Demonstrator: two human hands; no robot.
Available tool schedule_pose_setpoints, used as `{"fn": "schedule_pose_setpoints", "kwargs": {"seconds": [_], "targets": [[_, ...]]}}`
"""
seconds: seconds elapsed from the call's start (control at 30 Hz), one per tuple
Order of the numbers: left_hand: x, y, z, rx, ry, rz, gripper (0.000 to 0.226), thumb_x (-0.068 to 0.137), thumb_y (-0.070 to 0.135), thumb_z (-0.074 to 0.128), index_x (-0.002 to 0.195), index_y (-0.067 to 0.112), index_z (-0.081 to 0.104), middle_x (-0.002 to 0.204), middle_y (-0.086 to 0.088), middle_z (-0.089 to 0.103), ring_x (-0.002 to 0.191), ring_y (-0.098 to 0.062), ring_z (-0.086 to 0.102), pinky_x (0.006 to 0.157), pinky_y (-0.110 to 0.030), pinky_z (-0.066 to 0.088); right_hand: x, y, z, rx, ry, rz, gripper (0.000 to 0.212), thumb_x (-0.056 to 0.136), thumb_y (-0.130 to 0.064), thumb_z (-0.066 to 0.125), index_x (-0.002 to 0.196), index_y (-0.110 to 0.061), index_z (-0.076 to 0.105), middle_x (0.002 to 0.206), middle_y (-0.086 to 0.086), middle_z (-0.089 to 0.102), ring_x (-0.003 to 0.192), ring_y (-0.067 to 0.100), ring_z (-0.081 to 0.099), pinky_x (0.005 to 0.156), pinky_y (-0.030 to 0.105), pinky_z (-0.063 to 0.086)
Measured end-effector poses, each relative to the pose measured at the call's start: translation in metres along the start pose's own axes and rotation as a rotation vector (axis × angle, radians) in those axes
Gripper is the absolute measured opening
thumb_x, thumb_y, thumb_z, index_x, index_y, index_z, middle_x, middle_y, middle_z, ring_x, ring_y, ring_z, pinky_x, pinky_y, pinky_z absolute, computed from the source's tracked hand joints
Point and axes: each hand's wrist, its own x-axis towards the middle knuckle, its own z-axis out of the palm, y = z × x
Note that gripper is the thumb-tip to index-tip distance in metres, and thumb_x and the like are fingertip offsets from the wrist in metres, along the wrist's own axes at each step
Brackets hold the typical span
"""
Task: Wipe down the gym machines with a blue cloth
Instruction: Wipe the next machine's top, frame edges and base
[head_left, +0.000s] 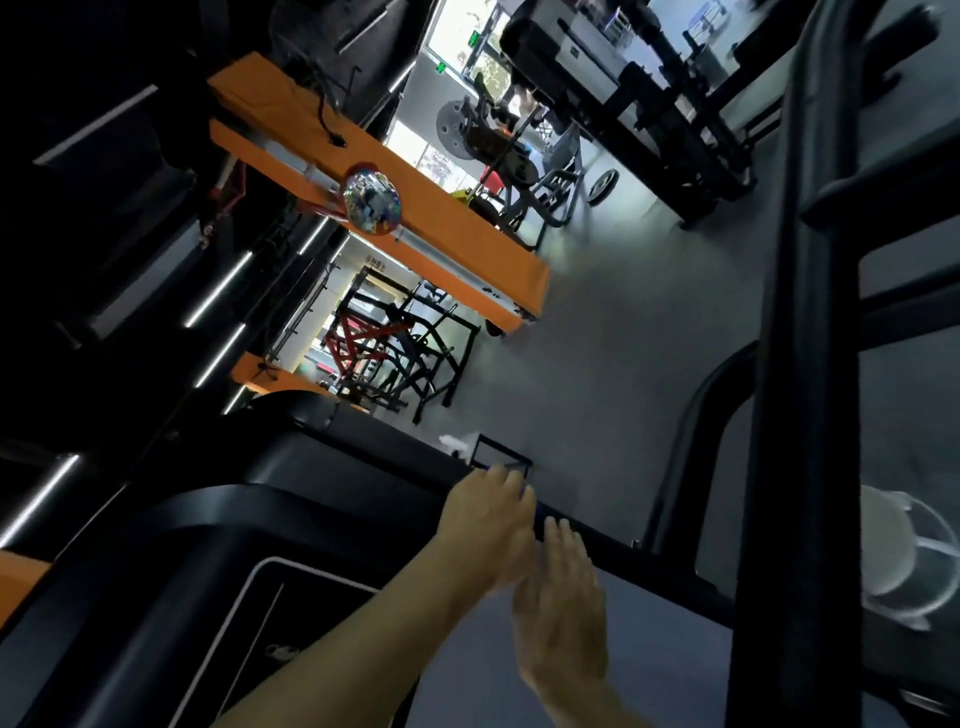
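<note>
The view is rolled steeply, with the floor to the right. My left hand (488, 512) reaches from the lower left and curls over the top edge of a black gym machine (332, 488). It grips the blue cloth (527, 488), of which only thin slivers show between and beside the fingers. Just below it, my right hand (561, 597) is flat with straight fingers, its fingertips at the same dark edge and holding nothing.
A tall black frame upright (810, 364) crosses the right side close by. A white round object (888, 545) sits behind it. Orange beams (467, 244), a round mirror (371, 202) and other machines (405, 358) stand farther off on grey floor (623, 322).
</note>
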Motion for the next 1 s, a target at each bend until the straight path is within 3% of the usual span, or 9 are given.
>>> {"fn": "schedule_pose_setpoints", "kwargs": {"seconds": [0.13,0.27,0.43,0.57,0.7,0.87,1.0], "targets": [[-0.002,-0.019,-0.002,-0.032,0.04,-0.022,0.04,0.107,0.034,0.035,0.135,0.014,0.056,0.137,-0.007,0.056,0.125,-0.027,0.051,0.102,-0.039,0.038,0.001,0.001,0.002,0.032,0.031,0.062,0.073,0.098,-0.055,-0.002,0.165,-0.026,0.003,0.171,-0.014,-0.001,0.157,0.008,-0.004,0.126,0.032,0.004],[0.004,-0.025,-0.005,-0.032,-0.011,-0.076,0.039,0.106,0.033,0.036,0.133,0.015,0.057,0.134,-0.007,0.057,0.124,-0.029,0.051,0.102,-0.039,0.038,0.003,0.007,0.007,0.027,0.099,0.202,0.065,0.107,-0.048,0.011,0.165,-0.018,0.009,0.172,-0.005,0.005,0.158,0.012,0.001,0.126,0.033,0.01],[0.049,0.017,0.006,-0.095,-0.189,0.12,0.047,0.108,0.035,0.037,0.148,0.014,0.049,0.148,-0.009,0.05,0.132,-0.03,0.048,0.11,-0.044,0.042,0.004,0.004,0.006,0.023,0.064,0.241,0.065,0.107,-0.048,0.007,0.164,-0.018,-0.004,0.172,-0.005,-0.006,0.158,0.012,-0.008,0.127,0.033,0.003],[0.077,0.05,0.023,-0.129,-0.289,0.228,0.047,0.108,0.039,0.04,0.149,0.019,0.051,0.151,-0.005,0.049,0.131,-0.03,0.049,0.109,-0.049,0.045,0.006,0.005,0.01,0.035,0.099,0.313,0.069,0.108,-0.049,0.019,0.163,-0.018,-0.007,0.172,-0.006,-0.006,0.157,0.011,-0.009,0.128,0.032,0.001],[0.072,0.025,0.011,-0.184,-0.292,0.295,0.048,0.109,0.03,0.038,0.156,0.025,0.045,0.16,0.0,0.041,0.143,-0.026,0.042,0.116,-0.05,0.038,0.007,0.011,0.011,-0.007,0.089,0.306,0.067,0.106,-0.051,0.01,0.164,-0.019,0.001,0.173,-0.002,-0.001,0.158,0.014,-0.005,0.127,0.035,0.002],[0.049,-0.027,0.0,-0.159,-0.278,0.309,0.047,0.11,0.025,0.036,0.156,0.024,0.045,0.162,0.001,0.039,0.146,-0.023,0.038,0.12,-0.046,0.032,0.0,0.011,0.009,-0.018,0.098,0.277,0.064,0.108,-0.047,0.013,0.165,-0.017,0.005,0.172,0.001,0.004,0.159,0.016,-0.002,0.126,0.035,0.004],[0.064,-0.004,-0.001,-0.14,-0.335,0.324,0.048,0.11,0.024,0.033,0.156,0.024,0.045,0.162,-0.001,0.041,0.145,-0.026,0.041,0.118,-0.045,0.033,0.001,0.006,0.012,0.015,0.095,0.271,0.064,0.108,-0.045,0.012,0.165,-0.016,0.003,0.173,-0.001,0.001,0.158,0.014,-0.003,0.126,0.034,0.002]]}}
